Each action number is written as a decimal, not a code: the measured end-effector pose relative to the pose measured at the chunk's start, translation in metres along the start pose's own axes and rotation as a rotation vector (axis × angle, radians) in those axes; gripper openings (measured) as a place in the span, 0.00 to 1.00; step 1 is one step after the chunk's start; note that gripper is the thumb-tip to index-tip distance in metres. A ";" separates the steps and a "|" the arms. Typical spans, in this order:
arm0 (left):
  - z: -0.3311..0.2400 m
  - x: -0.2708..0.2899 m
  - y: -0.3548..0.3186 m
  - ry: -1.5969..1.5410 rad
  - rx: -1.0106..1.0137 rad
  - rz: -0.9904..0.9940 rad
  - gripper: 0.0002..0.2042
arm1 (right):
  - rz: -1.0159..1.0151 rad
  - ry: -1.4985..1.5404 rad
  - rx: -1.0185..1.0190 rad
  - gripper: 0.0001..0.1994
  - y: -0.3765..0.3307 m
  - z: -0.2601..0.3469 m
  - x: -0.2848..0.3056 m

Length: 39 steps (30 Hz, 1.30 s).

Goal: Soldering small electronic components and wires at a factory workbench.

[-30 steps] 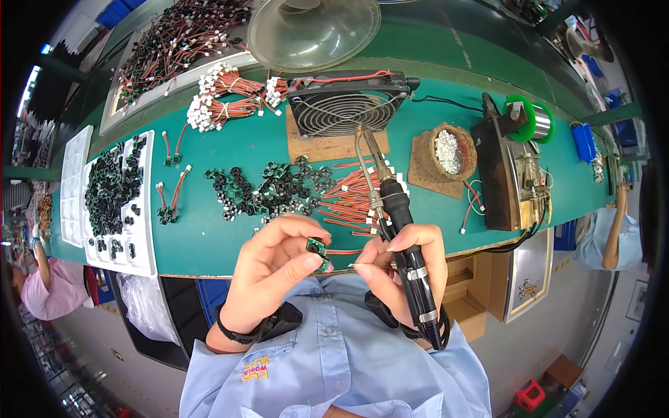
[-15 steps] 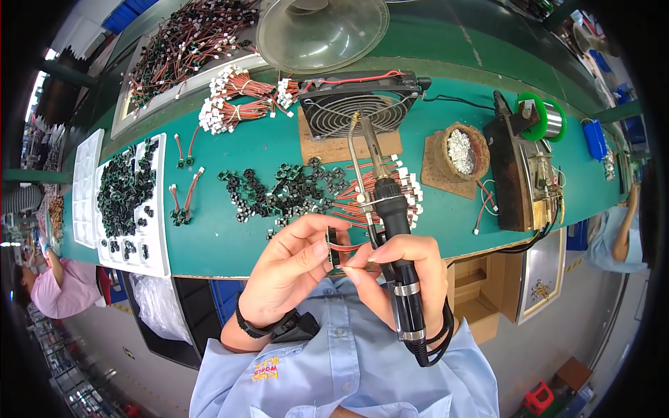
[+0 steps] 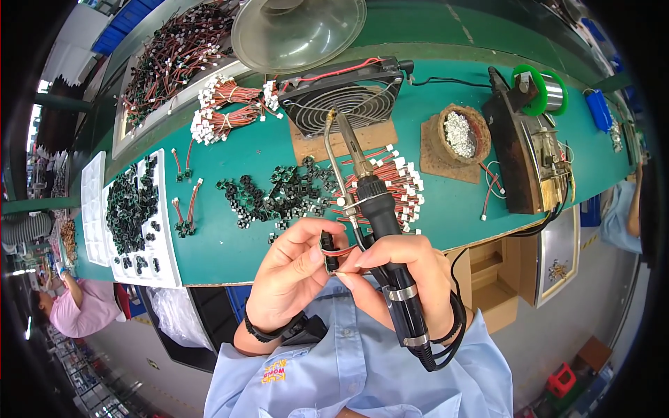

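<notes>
Left hand (image 3: 284, 273): fingers curled, thumb and fingertips pinching a small circuit board (image 3: 327, 242) with black components, raised over the near edge of the green desk (image 3: 223, 261). A red wire lead (image 3: 343, 251) arcs from it toward the right hand (image 3: 412, 270). Right thumb and index finger pressed together at the board's lower end; exact hold on the wire too small to tell. Same hand grips a soldering iron (image 3: 378, 209): black handle, metal clamps, tip before the fan (image 3: 362, 104). Shirt (image 3: 306, 380): light-blue cloth, embroidered pink-and-yellow lettering. Round pot (image 3: 481, 143): rough, brown, holding silvery pellets (image 3: 458, 134).
</notes>
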<state>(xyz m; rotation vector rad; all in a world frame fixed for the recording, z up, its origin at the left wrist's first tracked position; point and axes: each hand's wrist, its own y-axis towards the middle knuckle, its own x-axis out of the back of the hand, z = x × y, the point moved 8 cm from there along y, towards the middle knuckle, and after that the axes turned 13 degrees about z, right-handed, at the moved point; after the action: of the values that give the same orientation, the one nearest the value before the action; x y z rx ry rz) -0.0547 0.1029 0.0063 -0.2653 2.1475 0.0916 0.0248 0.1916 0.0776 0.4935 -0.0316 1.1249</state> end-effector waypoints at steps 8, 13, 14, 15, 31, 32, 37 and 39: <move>-0.001 -0.001 0.001 0.049 -0.017 0.015 0.16 | -0.081 0.074 0.043 0.16 0.000 0.001 0.004; -0.003 -0.003 0.002 0.084 -0.028 0.003 0.16 | -0.054 0.095 0.034 0.16 0.000 -0.002 0.004; -0.003 -0.003 0.002 0.092 -0.027 -0.008 0.16 | -0.056 0.095 0.031 0.16 0.000 -0.002 0.004; -0.003 -0.003 0.002 0.099 -0.026 -0.018 0.16 | -0.059 0.095 0.027 0.16 0.000 -0.002 0.004; -0.011 -0.005 0.000 0.272 -0.085 -0.037 0.15 | 0.009 0.157 -0.051 0.16 0.001 -0.009 0.004; -0.011 -0.005 0.000 0.272 -0.085 -0.037 0.15 | 0.015 0.165 -0.059 0.16 0.001 -0.010 0.004; -0.016 -0.008 0.001 0.414 -0.109 -0.038 0.14 | 0.055 0.100 -0.092 0.18 0.003 -0.011 0.004; -0.019 -0.010 0.001 0.479 -0.101 -0.043 0.13 | 0.055 0.157 -0.074 0.17 0.002 -0.013 0.005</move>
<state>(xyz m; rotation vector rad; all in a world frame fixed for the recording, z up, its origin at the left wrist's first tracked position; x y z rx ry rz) -0.0647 0.1019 0.0254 -0.4257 2.6148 0.1212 0.0220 0.2014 0.0686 0.3398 0.0499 1.2095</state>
